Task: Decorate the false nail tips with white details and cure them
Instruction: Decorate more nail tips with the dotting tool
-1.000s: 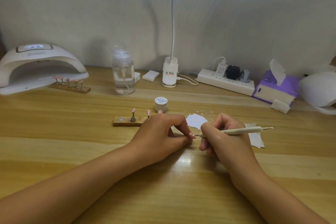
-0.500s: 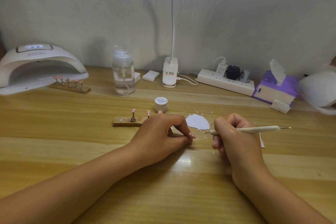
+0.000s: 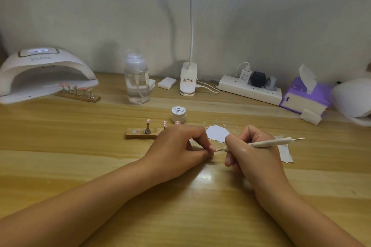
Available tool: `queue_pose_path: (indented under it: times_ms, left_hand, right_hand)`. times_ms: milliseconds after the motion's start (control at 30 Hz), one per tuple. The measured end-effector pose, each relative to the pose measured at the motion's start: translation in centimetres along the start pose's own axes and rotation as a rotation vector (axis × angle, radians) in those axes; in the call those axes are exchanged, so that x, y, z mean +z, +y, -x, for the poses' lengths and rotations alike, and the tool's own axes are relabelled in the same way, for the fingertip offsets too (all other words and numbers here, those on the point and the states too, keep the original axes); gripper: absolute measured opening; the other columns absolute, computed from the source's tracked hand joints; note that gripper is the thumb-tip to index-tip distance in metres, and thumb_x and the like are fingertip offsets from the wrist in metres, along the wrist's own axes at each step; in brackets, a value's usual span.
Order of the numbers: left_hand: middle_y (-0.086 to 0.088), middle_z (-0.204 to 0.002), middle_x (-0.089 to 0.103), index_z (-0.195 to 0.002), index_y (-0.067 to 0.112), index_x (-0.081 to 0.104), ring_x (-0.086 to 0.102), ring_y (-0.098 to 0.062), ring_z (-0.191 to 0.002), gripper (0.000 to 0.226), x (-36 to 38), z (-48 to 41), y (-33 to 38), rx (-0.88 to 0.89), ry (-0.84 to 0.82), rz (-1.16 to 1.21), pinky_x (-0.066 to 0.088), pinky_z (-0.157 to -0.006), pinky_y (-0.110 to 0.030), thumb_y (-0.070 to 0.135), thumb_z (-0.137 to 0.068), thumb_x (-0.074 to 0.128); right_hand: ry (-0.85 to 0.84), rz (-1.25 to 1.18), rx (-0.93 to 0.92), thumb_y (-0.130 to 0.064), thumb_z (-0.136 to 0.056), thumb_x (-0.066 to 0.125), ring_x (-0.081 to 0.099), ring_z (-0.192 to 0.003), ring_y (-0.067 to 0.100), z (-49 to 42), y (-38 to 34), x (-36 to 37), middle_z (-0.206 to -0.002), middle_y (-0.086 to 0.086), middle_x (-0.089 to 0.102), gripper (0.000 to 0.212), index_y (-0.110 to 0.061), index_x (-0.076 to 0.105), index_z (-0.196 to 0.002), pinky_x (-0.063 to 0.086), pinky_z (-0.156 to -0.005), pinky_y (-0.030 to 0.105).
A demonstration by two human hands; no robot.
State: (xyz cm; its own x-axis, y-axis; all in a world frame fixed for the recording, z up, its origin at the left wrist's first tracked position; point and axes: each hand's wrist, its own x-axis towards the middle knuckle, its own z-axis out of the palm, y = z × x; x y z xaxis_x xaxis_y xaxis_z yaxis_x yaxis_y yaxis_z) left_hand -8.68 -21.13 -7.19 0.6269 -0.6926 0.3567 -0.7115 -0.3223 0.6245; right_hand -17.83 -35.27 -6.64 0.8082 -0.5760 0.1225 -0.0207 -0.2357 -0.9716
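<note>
My left hand [image 3: 180, 146] pinches a pink false nail tip [image 3: 213, 148] between thumb and forefinger, low over the wooden table. My right hand [image 3: 249, 152] grips a white dotting pen [image 3: 269, 143] like a pencil, and its fine point touches the nail tip's right end. A patch of white gel on clear film [image 3: 217, 133] lies just behind the hands. Behind my left hand a wooden holder [image 3: 140, 134] carries three pink tips on stands. A second wooden holder [image 3: 78, 94] with several pink tips sits at the mouth of the white curing lamp [image 3: 44, 72] at far left.
A small white gel jar [image 3: 178, 114] stands behind the holder. At the back are a clear pump bottle [image 3: 137, 84], a clip lamp base [image 3: 188, 80], a power strip [image 3: 251, 88] and a purple tissue box [image 3: 305, 96]. White paper [image 3: 285, 152] lies beside my right hand.
My right hand went right to the white gel patch with the pen, then came back left. The pen point now touches the nail tip again. My left hand stayed still.
</note>
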Motion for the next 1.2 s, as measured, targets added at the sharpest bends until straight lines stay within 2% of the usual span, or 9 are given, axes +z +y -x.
queue_pose_path:
  times_ms: [133, 267, 400, 500, 600, 700, 933, 1067, 1200]
  left_hand:
    - [0.041, -0.066, 0.058, -0.077, 0.035, 0.066, 0.059, 0.003, -0.056, 0.019, -0.09, 0.05, 0.04, 0.003, -0.004, -0.010, 0.017, -0.078, 0.012, 0.022, -0.081, 0.079]
    - [0.043, -0.064, 0.057, -0.080, 0.032, 0.069, 0.059, 0.003, -0.057, 0.014, -0.13, 0.09, 0.07, 0.001, -0.008, -0.018, 0.014, -0.076, 0.014, 0.022, -0.081, 0.079]
    - [0.044, -0.062, 0.055, -0.078, 0.033, 0.067, 0.059, 0.005, -0.056, 0.016, -0.17, 0.08, 0.14, 0.004, -0.009, -0.016, 0.013, -0.076, 0.014, 0.021, -0.081, 0.078]
    - [0.044, -0.063, 0.056, -0.079, 0.031, 0.069, 0.059, 0.004, -0.057, 0.014, -0.16, 0.05, 0.12, 0.008, -0.008, -0.020, 0.014, -0.075, 0.014, 0.021, -0.081, 0.078]
    - [0.045, -0.063, 0.055, -0.080, 0.030, 0.069, 0.058, 0.004, -0.057, 0.013, -0.18, 0.07, 0.09, 0.010, -0.009, -0.016, 0.014, -0.075, 0.015, 0.021, -0.081, 0.078]
    - [0.044, -0.063, 0.055, -0.079, 0.032, 0.069, 0.058, 0.005, -0.057, 0.015, -0.20, 0.08, 0.09, 0.015, -0.006, -0.020, 0.015, -0.076, 0.014, 0.021, -0.081, 0.078]
    - [0.044, -0.064, 0.055, -0.079, 0.028, 0.068, 0.062, -0.003, -0.060, 0.012, -0.11, 0.10, 0.03, -0.001, 0.005, -0.045, 0.006, -0.091, 0.010, 0.023, -0.081, 0.079]
    - [0.043, -0.064, 0.056, -0.079, 0.028, 0.069, 0.062, -0.003, -0.061, 0.011, -0.15, 0.07, 0.14, -0.001, 0.001, -0.050, 0.010, -0.085, 0.012, 0.023, -0.081, 0.079]
    - [0.044, -0.063, 0.055, -0.078, 0.029, 0.068, 0.061, 0.000, -0.060, 0.012, -0.19, 0.10, 0.10, 0.002, 0.000, -0.046, 0.006, -0.090, 0.010, 0.023, -0.081, 0.079]
  right_hand:
    - [-0.007, 0.010, -0.001, -0.023, -0.063, 0.059, 0.051, -0.049, 0.021, 0.00, 0.07, -0.03, -0.048, 0.009, 0.063, 0.013, -0.022, 0.050, -0.054, 0.041, -0.046, 0.031]
    - [0.005, 0.012, -0.016, -0.015, -0.072, 0.061, 0.050, -0.048, 0.020, -0.09, 0.26, -0.13, -0.047, 0.009, 0.062, 0.024, -0.022, 0.049, -0.053, 0.039, -0.044, 0.029]
    - [-0.003, 0.001, 0.004, -0.025, -0.062, 0.059, 0.049, -0.046, 0.018, 0.04, -0.03, -0.04, -0.048, 0.010, 0.062, 0.014, -0.022, 0.049, -0.053, 0.039, -0.044, 0.030]
    - [-0.003, -0.011, -0.008, -0.016, -0.072, 0.064, 0.050, -0.048, 0.021, -0.01, 0.14, -0.12, -0.048, 0.011, 0.062, 0.026, -0.020, 0.046, -0.053, 0.040, -0.048, 0.032]
    - [0.023, -0.087, -0.011, -0.003, -0.078, 0.061, 0.045, -0.039, 0.015, -0.05, -0.06, -0.27, -0.046, 0.013, 0.058, 0.037, -0.020, 0.043, -0.051, 0.036, -0.040, 0.021]
    - [0.024, -0.194, -0.011, 0.001, -0.081, 0.058, 0.044, -0.033, 0.008, 0.10, -0.58, -0.44, -0.044, 0.012, 0.055, 0.030, -0.013, 0.043, -0.059, 0.033, -0.035, 0.015]
    - [-0.089, -0.129, -0.026, -0.004, -0.081, 0.060, 0.048, -0.039, 0.011, 0.16, -0.37, -0.03, -0.051, 0.014, 0.064, 0.034, -0.020, 0.044, -0.056, 0.036, -0.038, 0.017]
    - [-0.093, -0.100, -0.020, -0.007, -0.079, 0.061, 0.050, -0.040, 0.011, 0.10, -0.32, 0.01, -0.052, 0.013, 0.065, 0.036, -0.024, 0.046, -0.051, 0.037, -0.039, 0.017]
    - [-0.089, -0.101, -0.018, -0.009, -0.076, 0.062, 0.051, -0.040, 0.012, 0.13, -0.31, 0.02, -0.053, 0.015, 0.065, 0.025, -0.016, 0.046, -0.059, 0.038, -0.040, 0.018]
